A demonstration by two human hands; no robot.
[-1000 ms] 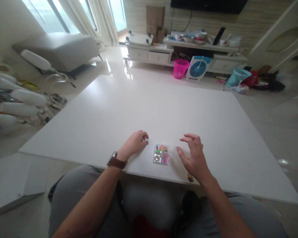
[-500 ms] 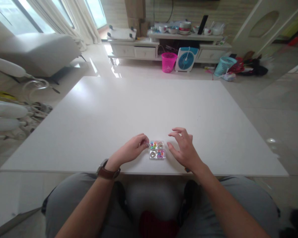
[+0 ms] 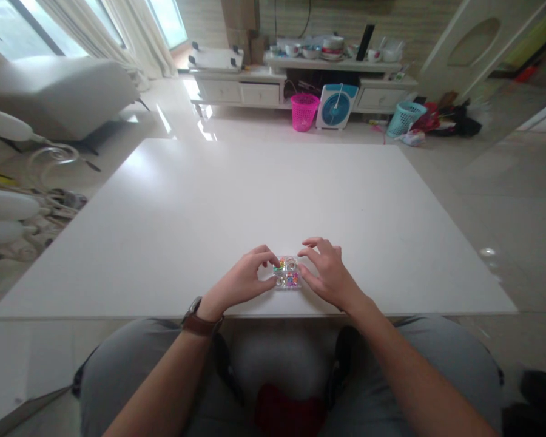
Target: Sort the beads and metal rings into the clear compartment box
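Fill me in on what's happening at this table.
Two bare hands are at a small clear box near the edge of a white table. The box is divided into four, with colourful pieces and rings inside. The left hand is at its left side, thumb and fingers apart; whether it grips the box is unclear. The right hand is open by its right side.

- One head-worn view, facing forward and down across the bench (image 3: 273,194).
- Nearest: the wearer's legs (image 3: 131,376), along the lower edge.
- Farthest: the drawer cabinet (image 3: 221,91), upper middle.
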